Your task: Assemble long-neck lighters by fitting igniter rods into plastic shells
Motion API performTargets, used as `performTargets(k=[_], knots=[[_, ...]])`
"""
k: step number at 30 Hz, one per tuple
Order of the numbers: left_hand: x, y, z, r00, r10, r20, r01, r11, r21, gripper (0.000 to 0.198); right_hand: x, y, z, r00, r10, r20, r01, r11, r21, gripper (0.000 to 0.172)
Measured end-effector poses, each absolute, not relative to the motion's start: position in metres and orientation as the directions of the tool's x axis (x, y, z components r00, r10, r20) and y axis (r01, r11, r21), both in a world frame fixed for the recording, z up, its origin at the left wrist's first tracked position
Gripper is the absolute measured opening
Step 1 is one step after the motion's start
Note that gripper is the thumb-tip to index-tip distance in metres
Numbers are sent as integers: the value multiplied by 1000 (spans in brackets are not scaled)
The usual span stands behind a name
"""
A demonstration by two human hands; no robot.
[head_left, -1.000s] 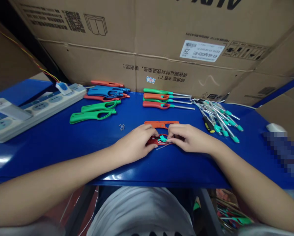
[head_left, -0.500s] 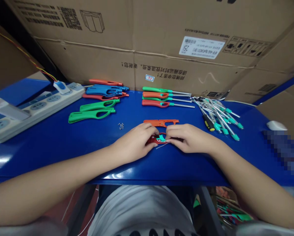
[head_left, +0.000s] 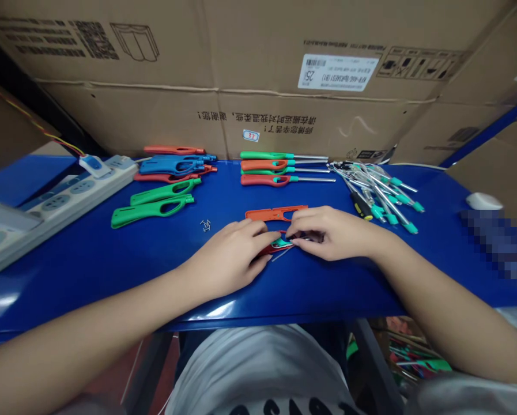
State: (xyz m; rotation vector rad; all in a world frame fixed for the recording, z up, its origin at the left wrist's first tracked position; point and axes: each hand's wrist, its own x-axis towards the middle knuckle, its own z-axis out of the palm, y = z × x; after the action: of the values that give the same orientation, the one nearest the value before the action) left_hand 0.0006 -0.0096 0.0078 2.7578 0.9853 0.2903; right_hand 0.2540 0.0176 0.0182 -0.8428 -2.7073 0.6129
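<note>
Head view: glossy blue table (head_left: pixel 284 294), work sitting mid-span, toward the near edge. Red plastic handle half (head_left: pixel 265 250) lies between the hands, a teal plastic piece (head_left: pixel 279 242) in it. Left hand (head_left: pixel 234 253) clamped on its left end, thumb near side, fingers far side. Right hand (head_left: pixel 327 233) at the right end, thumb and forefinger close together; what they pinch is hidden. Hands just apart.

Around: orange plastic handle half (head_left: pixel 262 215) just beyond; loose silver screws (head_left: pixel 206 225) left of it. Brown cardboard box (head_left: pixel 154 109) walls off the far edge. Before it, left to right: red, blue and green plastic handles (head_left: pixel 154 166), slim metal-nozzled lighters (head_left: pixel 258 180), heap of teal-ended metal rods (head_left: pixel 385 200), black-and-yellow screwdriver (head_left: pixel 362 206) against the heap. White power strip (head_left: pixel 68 196) blocks the left side.

Room: blue surface between hands and near edge, also from rods rightward to a white rounded object (head_left: pixel 483 201).
</note>
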Motion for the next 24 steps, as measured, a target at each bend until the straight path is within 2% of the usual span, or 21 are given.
performTargets(k=[11,17,24], knots=[[1,-18,4,799,592,102,593,-805,28,41,260,20,23,-784,620,-17,556,690,-464,15],[2,-18,2,805,585,98,588,-809,-2,42,260,19,25,-786,616,-48,555,669,-495,23],[1,-19,-2,810,580,90,584,-812,-20,45,261,24,24,-762,644,-74,560,596,-576,15]])
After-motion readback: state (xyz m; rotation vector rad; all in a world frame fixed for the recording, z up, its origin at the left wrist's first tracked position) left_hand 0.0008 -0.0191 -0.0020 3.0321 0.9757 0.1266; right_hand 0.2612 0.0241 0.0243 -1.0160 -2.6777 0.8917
